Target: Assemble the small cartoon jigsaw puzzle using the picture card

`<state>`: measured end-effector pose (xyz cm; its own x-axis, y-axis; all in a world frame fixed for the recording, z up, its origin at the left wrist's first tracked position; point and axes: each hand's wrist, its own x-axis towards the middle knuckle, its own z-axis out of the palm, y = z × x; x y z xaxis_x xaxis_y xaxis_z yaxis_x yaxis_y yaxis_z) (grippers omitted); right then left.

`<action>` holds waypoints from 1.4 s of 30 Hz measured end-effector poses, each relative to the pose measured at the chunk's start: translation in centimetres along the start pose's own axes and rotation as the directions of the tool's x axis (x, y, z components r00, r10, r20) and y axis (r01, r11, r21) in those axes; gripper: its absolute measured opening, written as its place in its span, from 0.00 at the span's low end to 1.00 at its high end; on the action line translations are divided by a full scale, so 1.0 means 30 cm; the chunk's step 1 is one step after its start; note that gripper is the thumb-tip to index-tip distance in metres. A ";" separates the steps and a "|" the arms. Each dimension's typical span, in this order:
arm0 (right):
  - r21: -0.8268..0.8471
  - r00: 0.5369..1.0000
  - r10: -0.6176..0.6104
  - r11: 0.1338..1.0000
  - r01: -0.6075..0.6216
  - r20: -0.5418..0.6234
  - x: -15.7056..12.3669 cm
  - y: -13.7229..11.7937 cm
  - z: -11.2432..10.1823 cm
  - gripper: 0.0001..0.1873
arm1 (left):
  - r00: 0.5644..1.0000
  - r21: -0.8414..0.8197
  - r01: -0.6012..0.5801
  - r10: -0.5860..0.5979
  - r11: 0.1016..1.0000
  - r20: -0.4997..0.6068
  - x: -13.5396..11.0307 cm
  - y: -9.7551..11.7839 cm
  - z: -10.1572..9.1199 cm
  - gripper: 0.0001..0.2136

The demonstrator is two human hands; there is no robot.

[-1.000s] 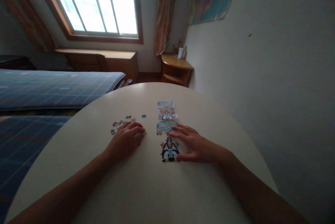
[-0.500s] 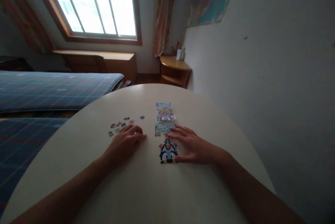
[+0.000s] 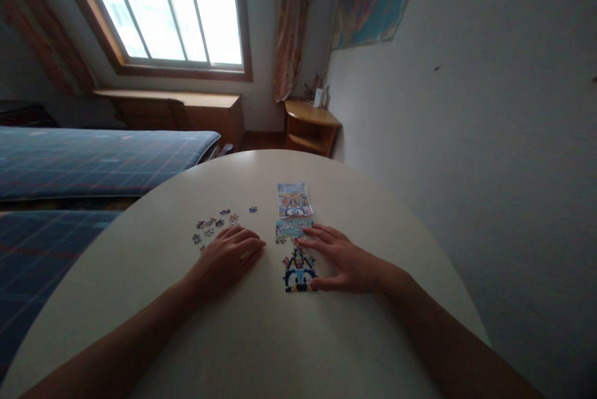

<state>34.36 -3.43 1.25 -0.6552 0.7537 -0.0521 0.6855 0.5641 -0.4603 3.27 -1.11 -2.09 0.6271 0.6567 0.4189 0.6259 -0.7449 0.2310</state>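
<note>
My left hand (image 3: 229, 255) is closed, its fingers bent together low over the table. A small bit of a puzzle piece (image 3: 245, 256) shows at its fingers; most of it is hidden. Several loose puzzle pieces (image 3: 209, 231) lie just beyond this hand, with a single blue piece (image 3: 252, 209) apart from them. My right hand (image 3: 336, 259) is spread open, fingertips touching the right edges of two joined puzzle sections. The upper section (image 3: 288, 231) is a turquoise strip with lettering. Below it, the lower section (image 3: 298, 278) shows a blue cartoon dog's face.
A printed picture sheet (image 3: 295, 201) with the same dog lies beyond the puzzle on the round white table (image 3: 270, 343). Left of the table are plaid-covered mattresses (image 3: 107, 163). The wall (image 3: 489, 156) runs along the right, and a corner shelf (image 3: 312, 114) stands behind.
My left hand has shifted slightly right and toward me, its fingers closing together, uncovering a loose piece beside it. My right hand and the puzzle sections stay about where they were.
</note>
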 end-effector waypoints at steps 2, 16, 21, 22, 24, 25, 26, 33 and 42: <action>-0.009 1.000 -0.004 1.000 0.004 -0.003 -0.001 0.003 0.001 0.46 | 0.998 0.012 0.064 -0.064 0.998 -0.008 -0.003 0.000 0.002 0.09; -0.022 0.999 0.024 0.999 -0.024 0.024 0.003 -0.001 -0.004 0.46 | 0.990 -0.106 0.142 -0.141 0.984 0.014 -0.002 0.007 0.005 0.11; -0.023 1.000 0.017 1.000 -0.017 0.020 -0.001 0.005 0.000 0.46 | 0.984 -0.074 0.176 -0.178 0.982 -0.023 -0.005 0.016 -0.002 0.13; -0.018 1.000 0.016 1.000 -0.015 0.017 -0.001 0.005 0.001 0.46 | 0.980 -0.059 0.198 -0.200 0.978 -0.023 -0.005 0.015 -0.001 0.15; -0.011 1.000 0.015 1.000 -0.014 0.011 -0.001 0.005 0.001 0.46 | 0.970 -0.048 0.241 -0.241 0.969 -0.005 -0.006 0.010 0.003 0.18; -0.012 1.000 0.017 1.000 -0.017 0.012 0.000 0.003 0.000 0.46 | 0.967 -0.053 0.253 -0.254 0.966 0.003 -0.005 0.006 0.006 0.18; -0.017 1.000 0.022 1.000 -0.021 0.015 0.001 0.001 -0.001 0.47 | 0.965 -0.062 0.261 -0.261 0.963 0.010 -0.004 0.003 0.008 0.17; -0.029 0.999 0.023 0.999 -0.022 0.025 0.002 -0.005 -0.006 0.47 | 0.967 -0.158 0.254 -0.249 0.954 0.052 0.007 -0.003 0.015 0.14; -0.013 0.999 0.023 1.000 -0.023 0.022 0.001 0.000 -0.003 0.46 | 0.978 -0.023 0.207 -0.208 0.978 -0.013 -0.010 0.004 0.015 0.11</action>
<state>34.37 -3.38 1.34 -0.6463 0.7586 -0.0825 0.7042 0.5513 -0.4474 3.38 -1.34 -2.57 0.4775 0.7955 0.3730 0.7315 -0.5951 0.3328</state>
